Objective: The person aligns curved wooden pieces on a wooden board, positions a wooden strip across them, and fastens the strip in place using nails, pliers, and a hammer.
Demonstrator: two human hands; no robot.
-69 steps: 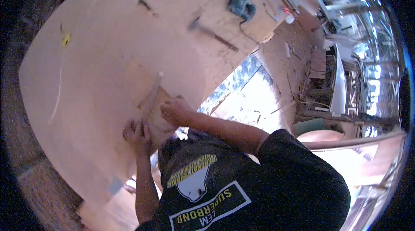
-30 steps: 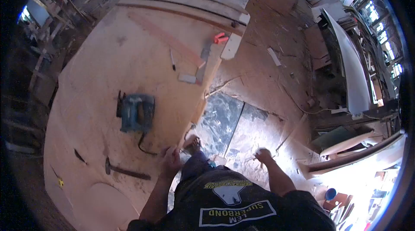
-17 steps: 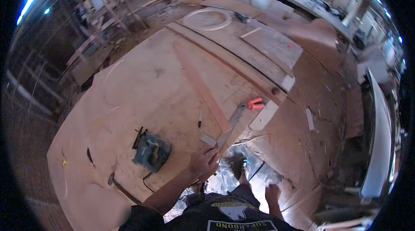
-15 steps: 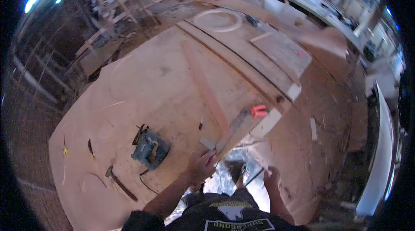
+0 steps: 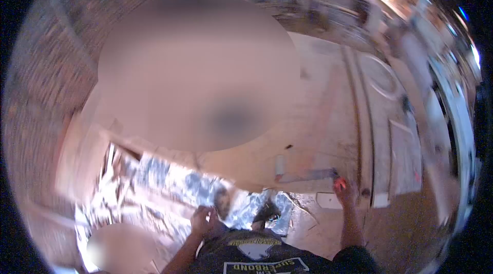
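Observation:
My right hand [image 5: 347, 195] is at the right part of the wooden table [image 5: 318, 120], its fingers closed round a small red object [image 5: 339, 183]. A grey flat strip [image 5: 310, 174] lies just left of it, near a short pale piece [image 5: 279, 164]. In front of my body, off the table's near edge, is my left hand [image 5: 204, 221] with its fingers curled together; motion blur hides what they may hold.
Long dark-edged strips [image 5: 363, 130] run across the table's right side, beside a pale ring [image 5: 381, 76]. A white block [image 5: 380, 200] sits at the near edge. Shiny foil-like material [image 5: 169, 176] and scraps lie below. A large blurred oval hides much of the table.
The view has swung left. My right hand has moved up to the red object and closed on it. My left hand has left the table edge and the grey strip.

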